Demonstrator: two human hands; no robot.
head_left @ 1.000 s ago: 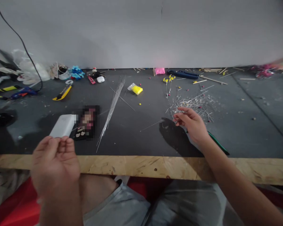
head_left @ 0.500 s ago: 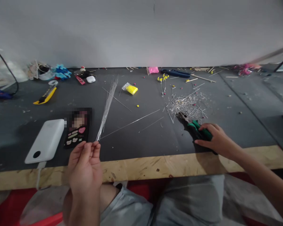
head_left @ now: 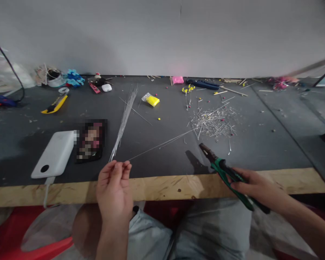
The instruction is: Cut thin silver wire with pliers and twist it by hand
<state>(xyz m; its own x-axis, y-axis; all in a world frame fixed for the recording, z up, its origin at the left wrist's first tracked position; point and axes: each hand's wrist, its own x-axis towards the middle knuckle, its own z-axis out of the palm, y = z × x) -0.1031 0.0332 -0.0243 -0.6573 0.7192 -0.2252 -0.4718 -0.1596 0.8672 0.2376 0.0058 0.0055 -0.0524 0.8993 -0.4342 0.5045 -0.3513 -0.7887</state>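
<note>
Between its thumb and fingertips, my left hand (head_left: 115, 191) pinches a thin metal wire (head_left: 148, 150) that slants up to the right. Just beyond that hand a bundle of long straight wires (head_left: 124, 121) lies on the dark tabletop. My right hand (head_left: 253, 186) grips green-and-black pliers (head_left: 218, 164) by the handles, held above the table near its front edge. The jaws point up and left and look about closed, with no wire visible in them. Beyond the jaws is a scattered pile of short cut wires (head_left: 215, 122).
A white power bank (head_left: 54, 155) with a cable and a phone (head_left: 92, 141) lie left of my left hand. Farther back are a yellow utility knife (head_left: 56, 104), a yellow clay packet (head_left: 152, 100), a pink packet (head_left: 178, 79) and a dark blue tool (head_left: 203, 85).
My left hand has moved right, bringing the pinched wire away from the bundle. My right hand has drawn the pliers back from the cut-wire pile toward the front edge and lifted them.
</note>
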